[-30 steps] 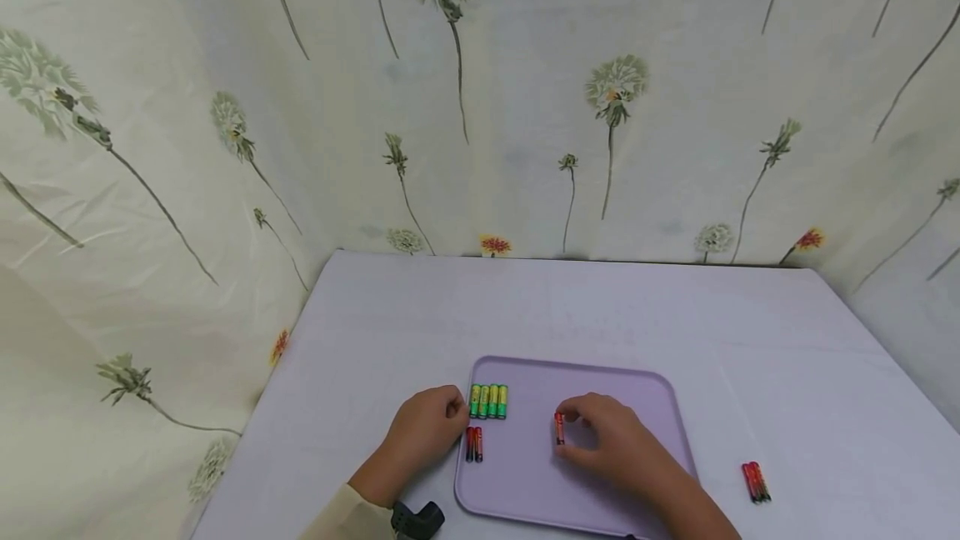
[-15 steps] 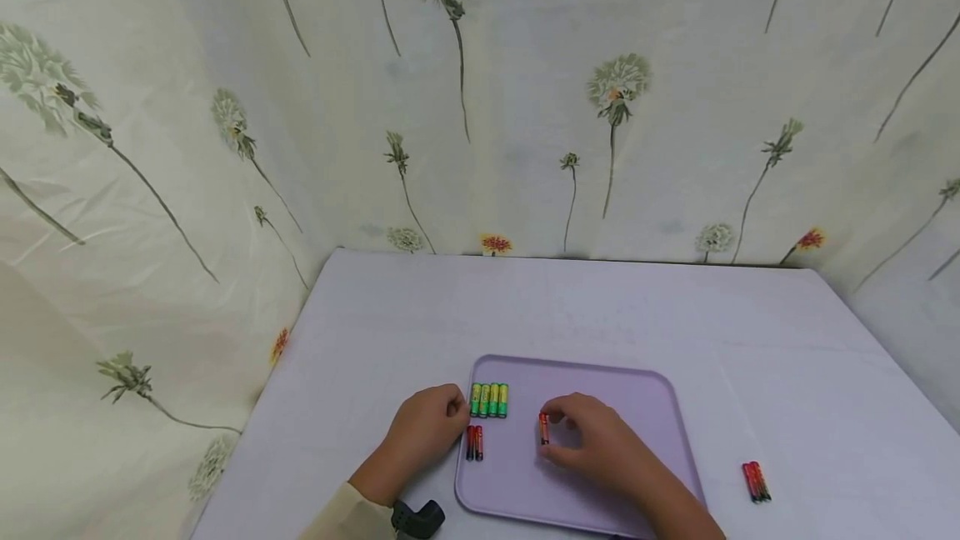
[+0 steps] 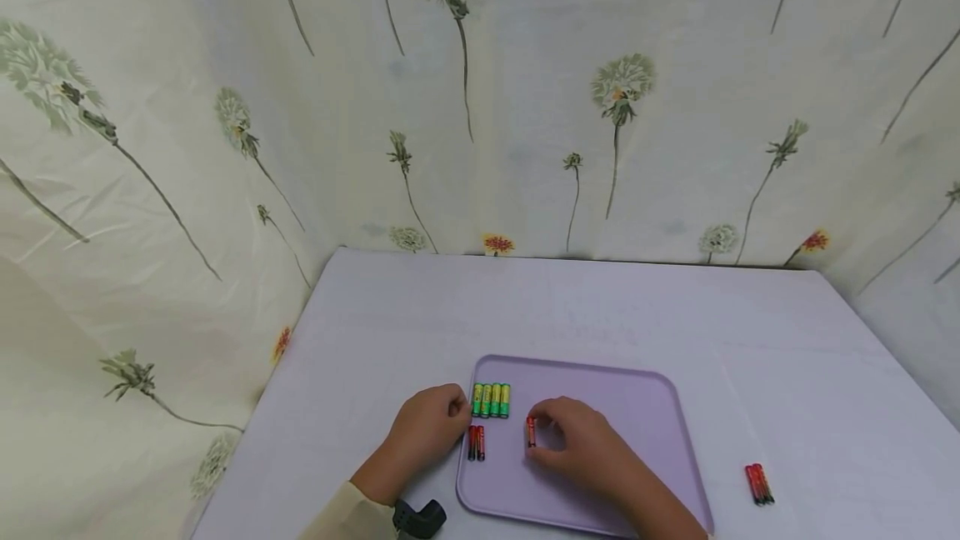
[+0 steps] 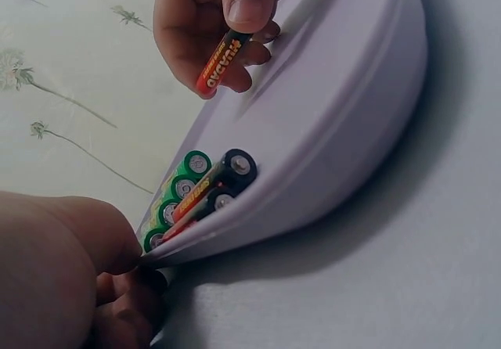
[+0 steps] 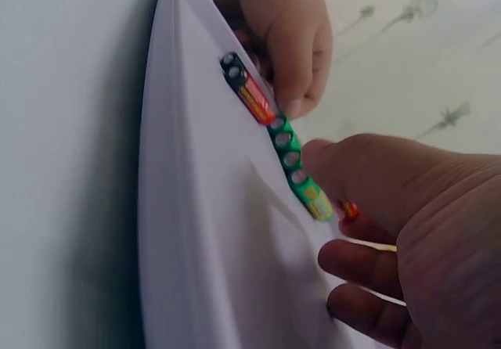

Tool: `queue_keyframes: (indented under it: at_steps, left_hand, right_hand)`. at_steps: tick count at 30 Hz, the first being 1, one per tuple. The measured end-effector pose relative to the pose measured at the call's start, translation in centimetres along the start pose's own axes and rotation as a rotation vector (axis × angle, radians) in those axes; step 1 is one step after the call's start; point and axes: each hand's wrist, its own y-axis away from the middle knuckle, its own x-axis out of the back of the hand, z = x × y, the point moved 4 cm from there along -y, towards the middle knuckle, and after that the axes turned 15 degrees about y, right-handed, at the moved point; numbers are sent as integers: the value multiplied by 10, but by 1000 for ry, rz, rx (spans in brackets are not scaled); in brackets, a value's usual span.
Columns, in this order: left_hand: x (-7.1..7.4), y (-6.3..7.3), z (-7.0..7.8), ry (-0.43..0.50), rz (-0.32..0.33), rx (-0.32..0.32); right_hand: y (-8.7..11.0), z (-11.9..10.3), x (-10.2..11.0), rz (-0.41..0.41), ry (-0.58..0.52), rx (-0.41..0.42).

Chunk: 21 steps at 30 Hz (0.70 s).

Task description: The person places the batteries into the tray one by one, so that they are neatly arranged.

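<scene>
My right hand [image 3: 581, 448] pinches a red-and-black battery [image 4: 223, 63] between thumb and fingers, above the lilac tray [image 3: 585, 511]. In the right wrist view, only the red end of this battery shows beyond the fingers. At the tray's left edge, my left hand [image 3: 427, 423] pinches the rim between thumb and curled fingers, as the left wrist view shows. Right beside it, in the tray, lies a row of several green-and-yellow batteries [image 3: 491, 400]. Just in front of that row, two red-and-black batteries [image 3: 476, 443] lie side by side.
A pair of red batteries [image 3: 759, 484] lies on the white-covered table [image 3: 570, 307], to the right of the tray. A dark band with a small device [image 3: 420, 519] is on the left wrist. Flower-patterned cloth [image 3: 525, 107] hangs behind and at the sides.
My right hand has moved left over the tray with the battery, closer to the two red-and-black ones. The left hand has stayed at the rim.
</scene>
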Motion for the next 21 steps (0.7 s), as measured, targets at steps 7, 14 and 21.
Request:
queue_keyframes:
  at_steps: [7,14,21]
  left_hand:
    - [0,0,1,0,-4,5]
    - [1,1,4,3,-10,10]
    - [1,0,2,-4,-18,22]
  right_hand:
    - [-4,-10,-3,-10,12,-3]
    - [-6,-16,-8,0,34,29]
    - [-9,-23,-11,-30,54,34]
